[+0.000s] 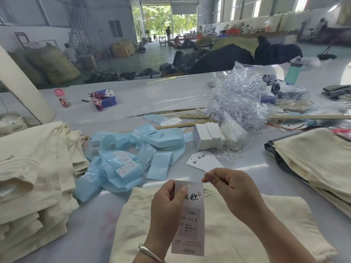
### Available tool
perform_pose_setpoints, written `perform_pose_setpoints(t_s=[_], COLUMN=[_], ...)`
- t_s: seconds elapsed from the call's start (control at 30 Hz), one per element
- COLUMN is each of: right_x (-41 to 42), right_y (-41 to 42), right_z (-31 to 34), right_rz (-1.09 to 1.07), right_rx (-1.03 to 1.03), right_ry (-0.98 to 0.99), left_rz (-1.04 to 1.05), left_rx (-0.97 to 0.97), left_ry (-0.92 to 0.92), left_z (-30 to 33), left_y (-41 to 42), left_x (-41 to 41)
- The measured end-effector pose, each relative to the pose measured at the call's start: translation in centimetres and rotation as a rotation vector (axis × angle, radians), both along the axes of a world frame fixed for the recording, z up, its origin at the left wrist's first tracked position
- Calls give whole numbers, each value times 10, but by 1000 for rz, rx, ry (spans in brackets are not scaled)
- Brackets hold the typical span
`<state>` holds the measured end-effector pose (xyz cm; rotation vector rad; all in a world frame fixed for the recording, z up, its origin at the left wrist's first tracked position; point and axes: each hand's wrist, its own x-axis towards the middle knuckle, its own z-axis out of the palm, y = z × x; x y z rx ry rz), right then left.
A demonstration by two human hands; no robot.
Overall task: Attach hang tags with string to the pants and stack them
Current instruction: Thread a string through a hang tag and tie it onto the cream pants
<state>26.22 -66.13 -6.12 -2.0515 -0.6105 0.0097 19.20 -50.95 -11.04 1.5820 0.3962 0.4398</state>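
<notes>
Threading looks barely begun: left hand (167,204) grips the hang tag (190,217), right hand (231,192) pinches something unseen, likely string, above cream pants (284,224); folded pants stack (34,168) waits left of frame.

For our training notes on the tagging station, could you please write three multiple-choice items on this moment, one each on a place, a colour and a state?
1. Where does the stack of folded cream pants lie?
A. at the person's left
B. on the floor
C. behind the clear plastic bag

2. What colour are the loose backing strips on the table?
A. red
B. light blue
C. black

3. What is the left hand doing?
A. resting flat on the table
B. holding a hang tag
C. lifting a bottle

Answers:
1 A: the stack fills the left edge of the view.
2 B: the strips are pale blue.
3 B: its thumb and fingers pinch the tag, while the right hand pinches near the tag's top.
</notes>
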Motion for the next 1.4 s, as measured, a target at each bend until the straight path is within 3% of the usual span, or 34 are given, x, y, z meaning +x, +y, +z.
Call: perform_pose_setpoints(t_s=[0.3,0.47,0.73,0.8,0.97,1.1,1.23,1.4], right_x=[-33,-36,-39,-40,-41,-38,-26,-4], right_y=[24,36,42,41,35,20,-8,-63], right_z=[-4,-13,-16,-16,-20,-18,-21,-22], right_rz=[-1,-25,-19,-15,-4,27,11,-226], right_rx=[-168,-235,-151,-115,-42,-43,-57,-13], right_ry=[-12,40,99,128,185,160,131,5], left_rz=[-40,-55,-131,-154,-210,-377,-373,-259], left_rx=[250,262,241,191,-234,-364,-245,208], left_ry=[-80,-94,-138,-162,-41,27,0,-8], left_z=[7,4,1,0,4,7,7,8], left_y=[8,13,15,15,17,12,-8,-47], left_x=[-23,-31,-35,-35,-23,-9,6,34])
